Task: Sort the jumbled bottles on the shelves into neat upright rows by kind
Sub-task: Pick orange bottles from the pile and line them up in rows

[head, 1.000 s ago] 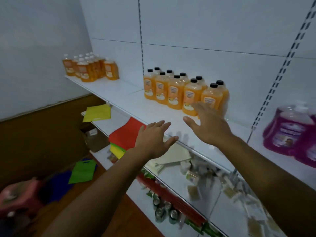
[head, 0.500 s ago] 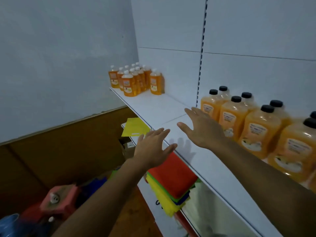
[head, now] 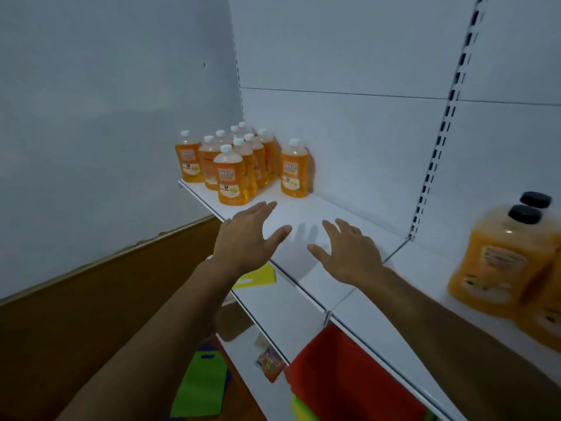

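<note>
Head view. Both hands extended over the white upper shelf [head: 306, 208], palms down, fingers straight and spread, holding nothing. The left hand [head: 246, 241] hovers at the shelf's front edge, fingertips just short of the nearest white-capped bottle [head: 231, 180]. The right hand [head: 349, 253] lies over the bare shelf board beside it; whether it touches the board cannot be told, though its shadow falls close ahead of the fingers.

The white-capped orange bottles [head: 243, 159] stand upright in a cluster at the shelf's far left end, by the wall; 1 further white-capped bottle [head: 294, 170] stands apart to their right, against the back panel. The black-capped orange bottles [head: 504, 253] sit at the right edge of the frame, blurred, only 2 caps showing.

Compared with 0.5 s ago, the view has swung left: the white-capped group now appears larger and nearer the centre, the black-capped row has slid mostly out of frame, and both hands have advanced towards the white-capped group. Below, coloured bags (red [head: 343, 375], green [head: 200, 387], yellow [head: 258, 276]) lie on the lower shelf and floor.
</note>
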